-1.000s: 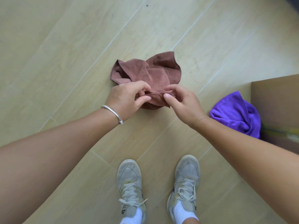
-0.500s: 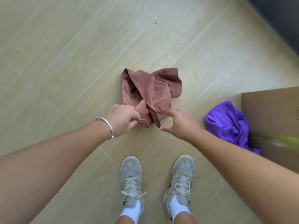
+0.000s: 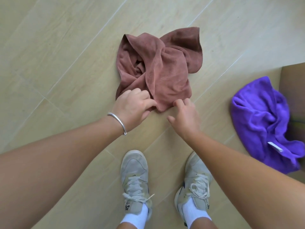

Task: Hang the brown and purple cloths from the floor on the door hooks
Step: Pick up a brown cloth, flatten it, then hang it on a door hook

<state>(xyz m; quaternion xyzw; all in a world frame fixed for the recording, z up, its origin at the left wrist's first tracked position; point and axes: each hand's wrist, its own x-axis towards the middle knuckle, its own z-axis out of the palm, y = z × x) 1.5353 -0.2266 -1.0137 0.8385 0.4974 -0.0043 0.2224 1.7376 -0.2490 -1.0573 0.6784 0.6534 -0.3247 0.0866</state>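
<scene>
The brown cloth [image 3: 162,66] lies crumpled on the pale floor in front of me. My left hand [image 3: 133,106], with a silver bangle on the wrist, grips the cloth's near left edge with curled fingers and thumb. My right hand [image 3: 185,115] sits at the near right corner; its fingertips touch the cloth edge while the thumb stays spread apart on the floor side. The purple cloth [image 3: 262,116] lies bunched on the floor to the right, a white label showing on it, and neither hand touches it. No door or hooks are in view.
A cardboard box [image 3: 293,76] stands at the right edge, just behind the purple cloth. My two grey shoes [image 3: 134,176] [image 3: 196,180] stand below the hands. Pale wood-look floor tiles [image 3: 57,55] stretch to the left and beyond the brown cloth.
A second ago both hands pinched the brown cloth. The right hand then let go and now touches its near corner again. The left hand has kept hold, and the cloth lies more spread out.
</scene>
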